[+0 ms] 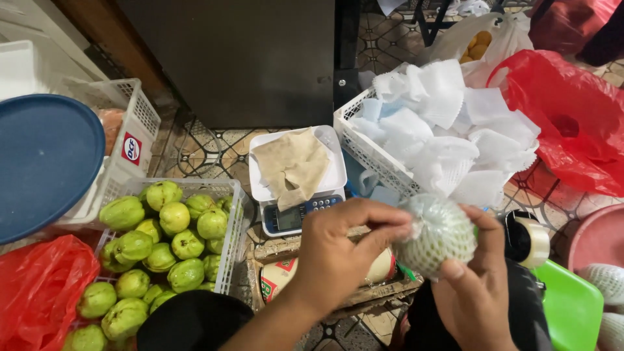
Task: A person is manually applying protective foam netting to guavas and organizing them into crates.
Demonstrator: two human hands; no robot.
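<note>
My right hand (471, 286) cups a green guava wrapped in a white foam net sleeve (441, 235), at the lower right of the head view. My left hand (338, 250) pinches the edge of that net on the fruit's left side, fingers closed on the foam. Both hands hover in front of a small white scale (325, 188) with a beige cloth (292, 166) lying on its pan.
A white crate (227, 253) of green guavas (172, 244) stands at left. A white basket (370, 153) heaped with foam nets (448, 133) is behind the hands. Red plastic bags (572, 117) lie at right and lower left, a blue round lid (42, 159) at far left, a tape dispenser (530, 240) and a green stool (572, 312) at right.
</note>
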